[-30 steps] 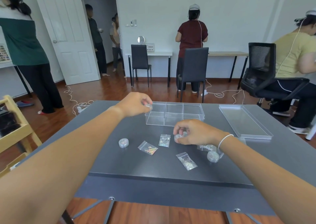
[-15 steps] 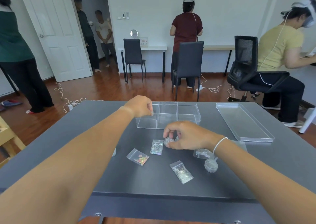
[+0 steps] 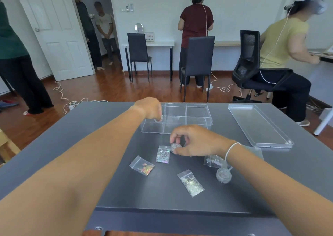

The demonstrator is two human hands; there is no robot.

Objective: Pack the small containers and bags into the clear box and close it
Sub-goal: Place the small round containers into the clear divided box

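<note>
A clear compartmented box (image 3: 191, 117) stands open at the table's far middle. My left hand (image 3: 150, 108) reaches into its far left compartment, fingers shut on a small round container (image 3: 158, 120). My right hand (image 3: 193, 141) hovers just in front of the box, pinching another small round container (image 3: 175, 146). Three small glitter bags lie in front: one iridescent (image 3: 163, 154), one with pink flakes (image 3: 143, 165), one silvery (image 3: 191, 182). A further bag (image 3: 214, 161) and a round container (image 3: 223, 174) lie under my right wrist.
The box's clear lid (image 3: 259, 125) lies on the grey table (image 3: 72, 145) to the right of the box. Beyond the table are black chairs, cables on the wooden floor and several people standing or sitting.
My left hand has lowered its round container into the box's left compartment. My right hand has lifted a round container off the table. The camera has tilted; the far-left container is hidden behind my left arm.
</note>
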